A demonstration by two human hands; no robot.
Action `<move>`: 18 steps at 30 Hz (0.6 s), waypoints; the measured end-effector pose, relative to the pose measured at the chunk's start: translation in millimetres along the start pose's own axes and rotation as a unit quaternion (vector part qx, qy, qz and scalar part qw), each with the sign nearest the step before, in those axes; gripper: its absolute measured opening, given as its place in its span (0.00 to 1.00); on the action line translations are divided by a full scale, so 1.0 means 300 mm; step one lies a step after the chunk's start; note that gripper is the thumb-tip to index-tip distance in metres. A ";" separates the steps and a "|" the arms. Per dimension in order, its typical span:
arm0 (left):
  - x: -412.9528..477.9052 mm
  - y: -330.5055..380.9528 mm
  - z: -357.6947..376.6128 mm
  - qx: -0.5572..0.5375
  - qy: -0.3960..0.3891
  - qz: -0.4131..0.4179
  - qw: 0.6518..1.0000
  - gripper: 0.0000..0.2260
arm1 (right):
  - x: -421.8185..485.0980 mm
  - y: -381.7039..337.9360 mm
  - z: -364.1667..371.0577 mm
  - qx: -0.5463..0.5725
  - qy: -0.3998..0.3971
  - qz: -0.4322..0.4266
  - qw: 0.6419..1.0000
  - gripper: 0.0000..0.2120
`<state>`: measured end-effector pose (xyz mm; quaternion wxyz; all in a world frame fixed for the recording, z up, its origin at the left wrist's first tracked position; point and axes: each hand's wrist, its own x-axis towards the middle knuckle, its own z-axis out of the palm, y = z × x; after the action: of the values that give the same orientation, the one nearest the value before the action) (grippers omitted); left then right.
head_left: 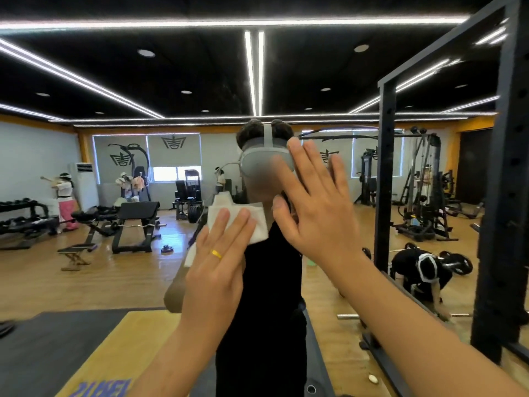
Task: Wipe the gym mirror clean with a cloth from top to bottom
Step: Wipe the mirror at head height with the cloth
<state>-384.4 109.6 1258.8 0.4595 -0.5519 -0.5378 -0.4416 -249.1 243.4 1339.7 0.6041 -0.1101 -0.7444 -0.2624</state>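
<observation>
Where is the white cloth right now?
In the head view, the white cloth sits just left of centre, pressed against the mirror under the left hand, beside the right hand.

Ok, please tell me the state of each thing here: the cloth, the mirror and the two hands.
Cloth, white, pressed flat on the mirror, partly covered by fingers.
Mirror, upright; clean or dirty cannot be told.
Left hand, fingers straight, pressing the cloth.
Right hand, open, fingers spread, palm towards the mirror, holding nothing.
</observation>
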 end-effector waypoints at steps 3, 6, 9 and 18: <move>-0.015 0.008 0.007 -0.003 -0.006 -0.009 1.000 0.20 | 0.006 -0.001 -0.001 -0.007 -0.003 0.005 1.000 0.29; -0.019 0.009 0.021 -0.001 0.011 -0.007 1.000 0.20 | 0.007 0.002 -0.001 -0.003 -0.008 0.002 1.000 0.29; -0.018 0.004 0.036 -0.008 0.024 -0.001 1.000 0.19 | 0.003 0.004 -0.004 -0.009 -0.007 0.002 1.000 0.29; -0.027 0.002 0.031 -0.026 0.036 0.022 0.999 0.19 | 0.000 -0.005 -0.004 -0.020 -0.010 0.009 1.000 0.28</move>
<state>-384.0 117.2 1249.2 0.4739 -0.5588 -0.4970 -0.4649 -248.8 241.6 1339.5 0.5964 -0.1313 -0.7440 -0.2710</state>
